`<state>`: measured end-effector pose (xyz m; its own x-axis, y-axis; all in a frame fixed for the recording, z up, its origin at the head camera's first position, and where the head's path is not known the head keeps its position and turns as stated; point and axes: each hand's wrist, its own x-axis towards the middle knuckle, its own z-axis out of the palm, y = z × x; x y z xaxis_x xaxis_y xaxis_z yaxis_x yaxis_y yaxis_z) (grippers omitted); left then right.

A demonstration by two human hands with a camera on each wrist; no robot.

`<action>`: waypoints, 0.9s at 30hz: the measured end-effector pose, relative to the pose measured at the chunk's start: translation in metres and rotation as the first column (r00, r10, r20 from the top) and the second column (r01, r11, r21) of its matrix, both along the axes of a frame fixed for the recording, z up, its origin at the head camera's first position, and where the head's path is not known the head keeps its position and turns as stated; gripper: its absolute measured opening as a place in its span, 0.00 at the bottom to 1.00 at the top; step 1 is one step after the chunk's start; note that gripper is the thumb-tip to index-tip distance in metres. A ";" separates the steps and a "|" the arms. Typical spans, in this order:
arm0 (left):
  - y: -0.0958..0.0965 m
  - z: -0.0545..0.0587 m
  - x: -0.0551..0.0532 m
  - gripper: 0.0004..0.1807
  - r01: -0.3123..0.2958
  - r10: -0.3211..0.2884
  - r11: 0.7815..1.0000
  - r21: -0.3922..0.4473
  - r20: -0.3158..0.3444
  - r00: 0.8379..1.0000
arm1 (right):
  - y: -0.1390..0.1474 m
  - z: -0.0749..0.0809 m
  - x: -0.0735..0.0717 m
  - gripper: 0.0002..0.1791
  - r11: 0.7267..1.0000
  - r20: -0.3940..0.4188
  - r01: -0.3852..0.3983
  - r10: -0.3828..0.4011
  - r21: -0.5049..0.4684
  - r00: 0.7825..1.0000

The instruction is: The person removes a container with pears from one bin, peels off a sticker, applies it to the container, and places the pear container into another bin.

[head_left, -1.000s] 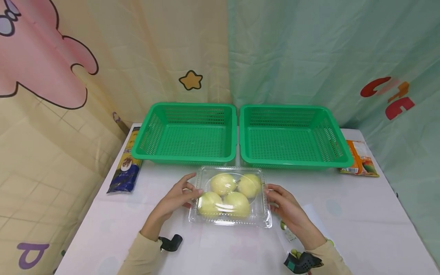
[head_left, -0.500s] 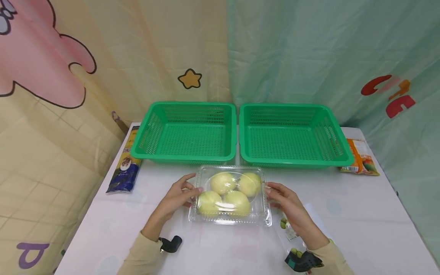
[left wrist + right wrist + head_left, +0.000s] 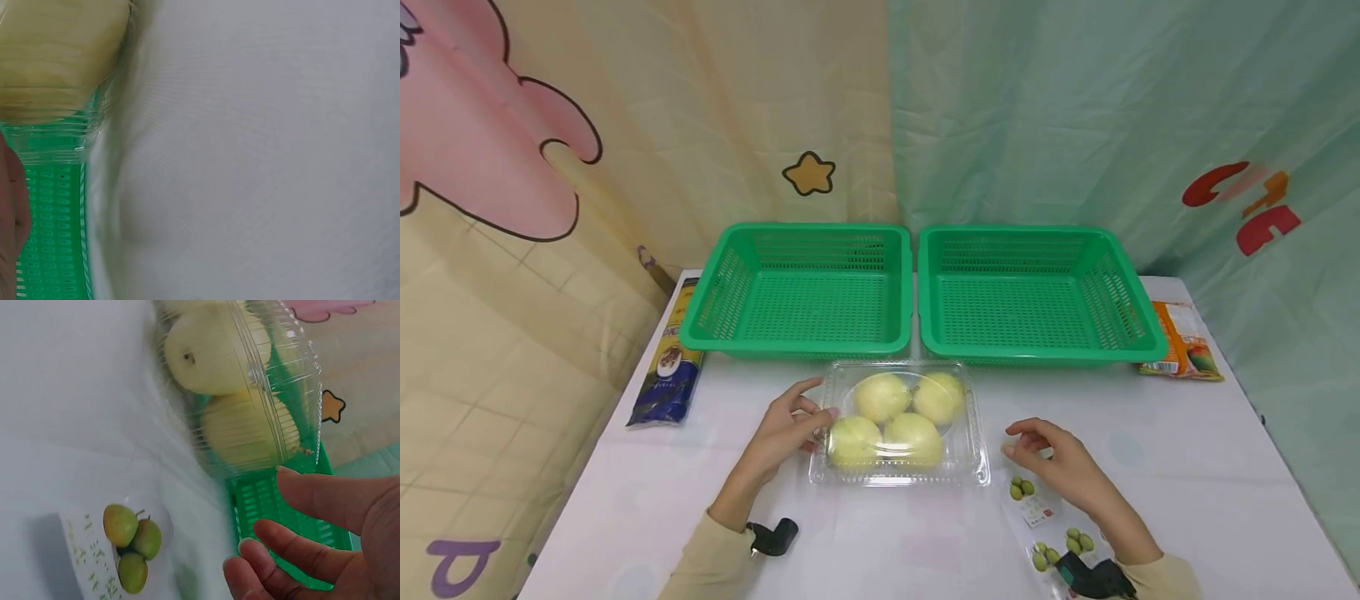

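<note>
A clear plastic clamshell box of round, pale yellow pears sits on the white table in front of two green baskets. My left hand holds the box by its left side, thumb on the edge; in the left wrist view only a sliver of that hand shows. My right hand is off the box, to its right, with loosely bent fingers holding nothing. Below the right hand lies a white packet printed with green fruit, partly covered by the wrist.
The left green basket and right green basket stand side by side at the back. A blue and yellow packet lies at the table's left edge. On the far right is an orange and white packet. Printed curtains hang behind.
My right hand has let go of the box and moved right, uncovering more of the printed packet. The left hand and box have stayed in place.
</note>
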<state>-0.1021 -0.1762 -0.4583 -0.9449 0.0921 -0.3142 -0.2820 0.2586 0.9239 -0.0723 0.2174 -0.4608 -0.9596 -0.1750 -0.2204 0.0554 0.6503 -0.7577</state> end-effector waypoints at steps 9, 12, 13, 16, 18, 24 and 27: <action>0.000 -0.002 -0.002 0.38 -0.032 0.032 0.999 -0.009 -0.013 0.999 | 0.013 -0.006 0.006 0.17 0.993 0.034 -0.076 0.074 0.095 0.997; 0.001 -0.002 -0.002 0.39 -0.032 0.032 0.999 -0.003 -0.010 0.999 | 0.015 -0.010 0.008 0.18 0.993 0.033 -0.095 0.092 0.073 0.995; 0.001 -0.002 -0.002 0.40 -0.032 0.032 1.000 0.000 -0.008 0.999 | 0.015 -0.012 0.008 0.19 0.993 0.026 -0.102 0.100 0.060 0.995; 0.000 -0.002 -0.002 0.42 -0.031 0.031 0.999 0.010 -0.006 1.000 | 0.015 -0.019 0.008 0.21 0.994 0.002 -0.104 0.104 0.026 0.995; 0.000 -0.002 -0.002 0.43 -0.034 0.034 0.999 0.013 -0.006 0.999 | 0.015 -0.022 0.008 0.19 0.994 -0.010 -0.103 0.103 0.020 0.995; 0.000 -0.002 -0.001 0.44 -0.038 0.039 0.999 0.026 -0.007 0.999 | 0.013 -0.026 0.008 0.15 0.994 -0.040 -0.071 0.075 0.079 0.996; 0.000 -0.002 -0.001 0.45 -0.035 0.036 0.999 0.028 -0.008 0.999 | 0.013 -0.025 0.009 0.14 0.994 -0.047 -0.067 0.071 0.089 0.996</action>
